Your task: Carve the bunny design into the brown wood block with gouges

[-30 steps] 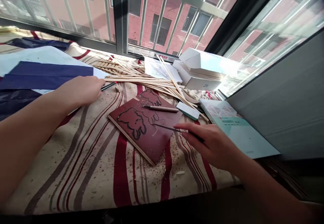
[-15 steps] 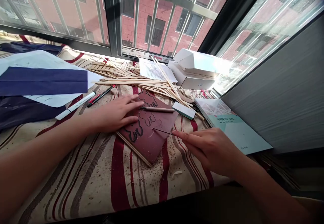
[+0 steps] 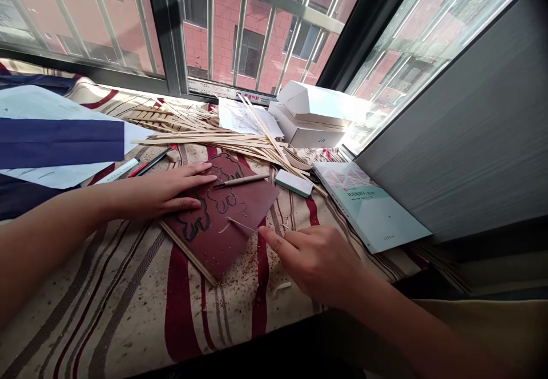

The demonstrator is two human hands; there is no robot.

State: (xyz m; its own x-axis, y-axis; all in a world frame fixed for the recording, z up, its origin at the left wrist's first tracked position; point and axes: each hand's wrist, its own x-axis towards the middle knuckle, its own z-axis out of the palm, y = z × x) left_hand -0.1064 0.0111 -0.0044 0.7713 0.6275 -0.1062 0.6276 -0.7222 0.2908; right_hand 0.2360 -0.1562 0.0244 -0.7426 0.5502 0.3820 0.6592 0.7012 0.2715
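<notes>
A dark red board (image 3: 240, 219) with carved animal outlines lies on the striped cloth (image 3: 128, 310). My left hand (image 3: 165, 190) rests flat on its left part, fingers stretched out. My right hand (image 3: 312, 256) is at the board's right edge, fingers pinched on a thin carving tool (image 3: 242, 223) whose tip lies on the board. A second wooden-handled tool (image 3: 240, 181) lies across the board's top.
A heap of thin wooden sticks (image 3: 205, 130) lies behind the board, with a white box (image 3: 312, 116), a pale eraser block (image 3: 293, 182) and a light green book (image 3: 372, 208) to the right. Pens (image 3: 145, 165) and blue and white paper (image 3: 55, 145) lie at left. Shavings litter the cloth.
My left hand came from the pens at far left onto the board and now lies flat on it. My right hand with the thin tool moved slightly left; the view shifted right.
</notes>
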